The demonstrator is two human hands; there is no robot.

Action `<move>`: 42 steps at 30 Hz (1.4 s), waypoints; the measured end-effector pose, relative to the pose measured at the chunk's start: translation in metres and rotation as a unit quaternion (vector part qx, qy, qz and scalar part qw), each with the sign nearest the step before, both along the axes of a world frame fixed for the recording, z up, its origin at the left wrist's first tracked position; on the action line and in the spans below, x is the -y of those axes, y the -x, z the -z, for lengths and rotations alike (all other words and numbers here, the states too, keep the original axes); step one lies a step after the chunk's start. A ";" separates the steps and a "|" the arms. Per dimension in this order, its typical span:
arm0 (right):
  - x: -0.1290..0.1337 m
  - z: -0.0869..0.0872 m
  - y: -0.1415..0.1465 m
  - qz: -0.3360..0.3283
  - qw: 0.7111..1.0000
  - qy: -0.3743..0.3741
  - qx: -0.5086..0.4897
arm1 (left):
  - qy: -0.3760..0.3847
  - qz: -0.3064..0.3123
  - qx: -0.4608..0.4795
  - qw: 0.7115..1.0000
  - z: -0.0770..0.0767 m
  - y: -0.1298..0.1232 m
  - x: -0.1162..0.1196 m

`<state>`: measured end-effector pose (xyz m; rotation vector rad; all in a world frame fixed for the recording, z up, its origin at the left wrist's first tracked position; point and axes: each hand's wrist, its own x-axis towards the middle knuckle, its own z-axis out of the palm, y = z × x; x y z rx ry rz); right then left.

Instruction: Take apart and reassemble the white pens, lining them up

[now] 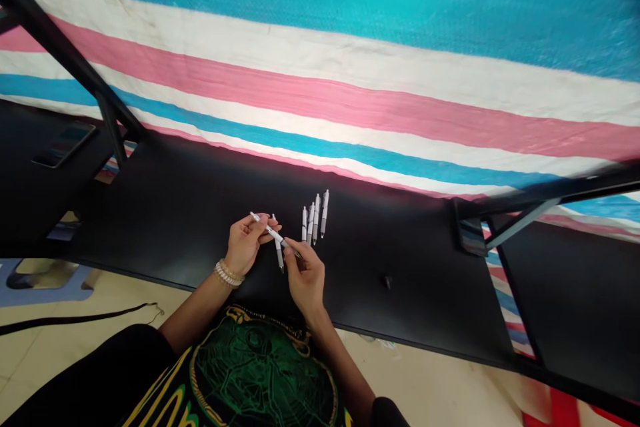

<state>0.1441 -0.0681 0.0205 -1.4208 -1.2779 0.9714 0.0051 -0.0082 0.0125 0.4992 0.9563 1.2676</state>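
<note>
My left hand (pixel 245 245) and my right hand (pixel 304 273) hover over a black table (pixel 175 193), pinching a white retractable pen (pixel 270 232) held slanted between them. The left fingers grip it near its middle, and the right fingertips hold its dark lower end. Just beneath it lies a second white pen (pixel 279 250), pointing away from me. Several similar pens (pixel 314 219) lie side by side to the right of my hands, close together and apart from my fingers. A beaded bracelet (pixel 229 273) circles my left wrist.
Behind the table hangs a blue, white and pink striped tarpaulin (pixel 320 100). Black metal brackets (pixel 520 220) stand at the table's far side. Beyond the near edge lies a tiled floor (pixel 415 380) with a black cord (pixel 75 320) and a blue stool base (pixel 45 283).
</note>
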 end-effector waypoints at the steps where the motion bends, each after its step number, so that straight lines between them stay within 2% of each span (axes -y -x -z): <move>1: -0.001 0.001 0.000 0.006 1.000 -0.008 -0.007 | -0.001 -0.005 0.001 1.000 0.002 0.001 0.000; 5: -0.003 0.004 -0.001 0.006 0.998 0.023 -0.055 | -0.005 -0.019 0.006 1.000 0.008 0.004 0.002; 9: -0.004 0.007 -0.001 -0.005 1.000 -0.020 -0.008 | 0.001 -0.030 0.010 0.999 0.013 0.006 0.002; 13: -0.006 0.009 0.001 -0.009 1.000 -0.003 -0.011 | 0.008 -0.042 0.002 0.999 0.021 0.010 0.002; 16: -0.007 0.010 0.002 -0.013 0.999 -0.037 0.025 | 0.013 -0.050 0.002 0.999 0.026 0.013 0.002; 18: -0.007 0.011 0.003 -0.004 0.999 -0.034 0.027 | 0.015 -0.056 0.005 0.998 0.028 0.014 0.003; 21: -0.008 0.012 0.003 -0.009 0.999 -0.012 0.036 | 0.011 -0.056 0.006 0.998 0.028 0.014 0.003; 26: -0.009 0.011 0.003 -0.008 0.993 -0.069 0.096 | 0.009 -0.061 0.013 0.998 0.028 0.014 0.001; 29: -0.010 0.011 0.003 -0.018 0.995 -0.046 0.092 | 0.009 -0.065 0.013 0.998 0.028 0.014 0.001; 33: -0.010 0.011 0.005 -0.018 0.994 -0.068 0.089 | 0.006 -0.063 0.004 0.998 0.028 0.013 0.001; 36: -0.010 0.011 0.007 -0.018 0.996 -0.044 0.074 | 0.004 -0.065 -0.001 0.998 0.027 0.011 0.001; 40: -0.011 0.011 0.008 -0.008 0.991 -0.093 0.092 | 0.006 -0.064 -0.001 0.998 0.027 0.010 0.001; 42: -0.011 0.011 0.008 -0.010 0.990 -0.093 0.103 | 0.006 -0.067 0.002 0.998 0.027 0.010 0.001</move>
